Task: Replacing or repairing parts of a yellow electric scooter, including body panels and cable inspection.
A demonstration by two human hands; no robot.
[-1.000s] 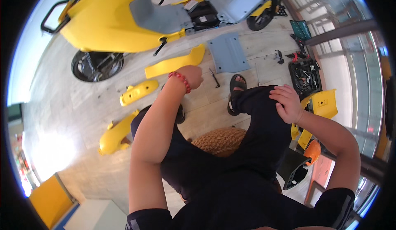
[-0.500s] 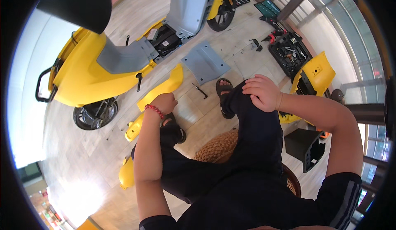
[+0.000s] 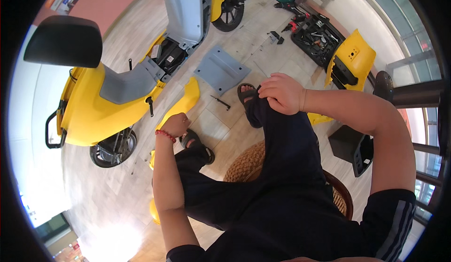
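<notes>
My left hand [image 3: 176, 125], with a red bead bracelet at the wrist, is curled by my left knee; whatever its fingers may hold is hidden. My right hand [image 3: 283, 94] lies on my right knee, fingers stretched out and nothing in them. Beyond the left hand is a long yellow panel [image 3: 184, 103] on the floor. A thin dark tool like a screwdriver [image 3: 220, 102] lies between my feet, close to a flat grey panel [image 3: 221, 70]. Further left stands a yellow scooter [image 3: 101, 116], its floorboard compartment [image 3: 168, 55] uncovered.
An open black toolbox [image 3: 318, 41] full of tools sits at the far right, beside a yellow body panel [image 3: 353, 57]. A black plastic bin-like part [image 3: 350, 144] is to my right. Under me is a woven stool [image 3: 246, 162]. A black mirror [image 3: 66, 41] juts in at upper left.
The view has turned, so the scooter and floor parts appear further left. Both hands keep nearly the same place by my knees.
</notes>
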